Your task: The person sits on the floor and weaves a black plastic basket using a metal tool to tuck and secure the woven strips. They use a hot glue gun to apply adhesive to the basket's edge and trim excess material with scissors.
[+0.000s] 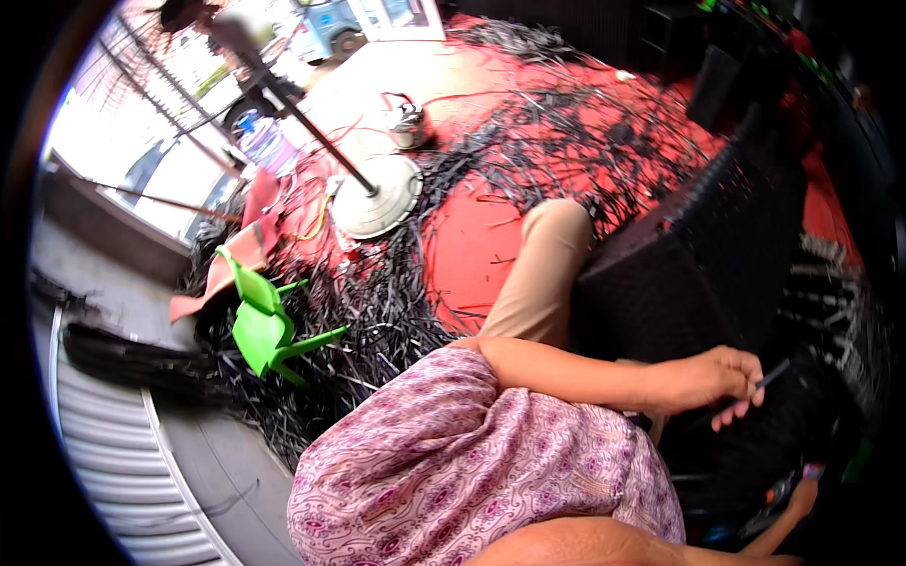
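My left arm reaches across to the right from a pink-and-purple patterned sleeve. The fingers of my left hand are pinched on a thin dark strip, whose end sticks out past the fingertips. Just beyond this hand stands a large black piece of furniture with what looks like a woven surface. At the lower right, my right hand shows small and dim near the dark rim, close to something with orange and blue parts. Its fingers cannot be made out. My knee, in beige trousers, lies against the black furniture.
Loose black strips litter the red floor covering. A green plastic chair stands at the left. Beyond it are a pole on a round white base, a metal pot-like container and a clear water bottle. A person is farther back.
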{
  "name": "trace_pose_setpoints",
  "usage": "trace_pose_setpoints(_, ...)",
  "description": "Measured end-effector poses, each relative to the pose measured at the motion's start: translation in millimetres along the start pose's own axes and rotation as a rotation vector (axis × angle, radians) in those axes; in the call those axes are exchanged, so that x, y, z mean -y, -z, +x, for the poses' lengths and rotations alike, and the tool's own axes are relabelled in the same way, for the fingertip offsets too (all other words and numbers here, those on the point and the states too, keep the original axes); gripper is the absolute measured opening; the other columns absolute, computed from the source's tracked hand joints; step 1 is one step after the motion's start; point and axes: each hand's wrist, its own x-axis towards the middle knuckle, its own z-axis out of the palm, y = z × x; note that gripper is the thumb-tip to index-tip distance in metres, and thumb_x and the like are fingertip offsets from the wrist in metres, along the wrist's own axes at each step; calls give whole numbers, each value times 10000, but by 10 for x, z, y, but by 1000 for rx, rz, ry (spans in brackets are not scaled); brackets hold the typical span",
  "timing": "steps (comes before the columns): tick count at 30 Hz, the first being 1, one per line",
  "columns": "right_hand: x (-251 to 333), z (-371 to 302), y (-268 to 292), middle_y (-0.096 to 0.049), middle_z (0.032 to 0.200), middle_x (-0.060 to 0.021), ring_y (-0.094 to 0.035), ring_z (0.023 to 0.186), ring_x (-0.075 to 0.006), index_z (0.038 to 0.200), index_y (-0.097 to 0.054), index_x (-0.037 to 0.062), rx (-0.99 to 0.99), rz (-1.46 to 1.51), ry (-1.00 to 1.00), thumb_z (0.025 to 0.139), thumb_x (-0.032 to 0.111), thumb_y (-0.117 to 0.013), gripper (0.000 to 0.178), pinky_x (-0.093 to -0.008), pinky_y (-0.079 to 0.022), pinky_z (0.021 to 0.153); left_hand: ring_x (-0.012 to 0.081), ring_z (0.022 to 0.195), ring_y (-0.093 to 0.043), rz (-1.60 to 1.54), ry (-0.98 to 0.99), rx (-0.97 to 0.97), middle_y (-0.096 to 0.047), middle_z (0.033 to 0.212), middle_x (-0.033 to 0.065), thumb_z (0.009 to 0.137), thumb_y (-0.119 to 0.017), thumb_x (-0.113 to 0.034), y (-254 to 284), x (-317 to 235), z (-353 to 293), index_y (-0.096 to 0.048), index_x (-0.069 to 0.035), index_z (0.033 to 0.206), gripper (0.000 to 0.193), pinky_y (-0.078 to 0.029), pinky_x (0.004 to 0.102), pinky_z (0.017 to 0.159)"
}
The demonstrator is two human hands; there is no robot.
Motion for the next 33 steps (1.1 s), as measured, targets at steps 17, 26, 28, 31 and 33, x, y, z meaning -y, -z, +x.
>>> trace_pose_setpoints(17,406,-1062,301,-718,883,-145,-692,847,-323,1065,-714,95,-539,612,-334,922,402,-642,346,-391,-514,767,71,608,-461,188,42,-84,-568,728,4,1028,-571,-204,21,73,65,-653,-49,1052,177,-346,202,535)
trace_pose_setpoints(26,-495,-634,1296,-603,704,-33,-552,557,-199,968,-632,41,-473,1638,-321,990,251,-586,216,-404,-445,621,66,621,-482,231,103,-76,-582,736,-17,1022,-581,-213,-59,129,174,-655,-63,1032,168,-347,199,538)
trace_pose_setpoints(28,-676,-614,1366,-572,656,-9,-508,487,-183,971,-637,33,-358,1932,-264,1000,293,-586,266,-381,-422,564,62,629,-491,245,97,-103,-592,754,-22,1020,-583,-218,-113,174,223,-657,-68,1033,167,-348,194,544)
trace_pose_setpoints(31,-623,-701,988,-384,617,63,-310,457,-55,1103,-651,35,-132,2213,-209,1016,328,-583,313,-227,-232,404,44,642,-495,269,127,-121,-603,796,-38,1021,-573,-210,-129,175,224,-663,-78,1042,161,-350,180,564)
trace_pose_setpoints(33,148,-1343,1174,-359,613,62,-287,451,-60,1128,-632,12,-125,2276,-49,1041,325,-536,338,-224,-233,413,25,637,-485,276,148,-120,-601,802,-47,1029,-562,-223,-64,186,195,-666,-81,1044,177,-345,170,562)
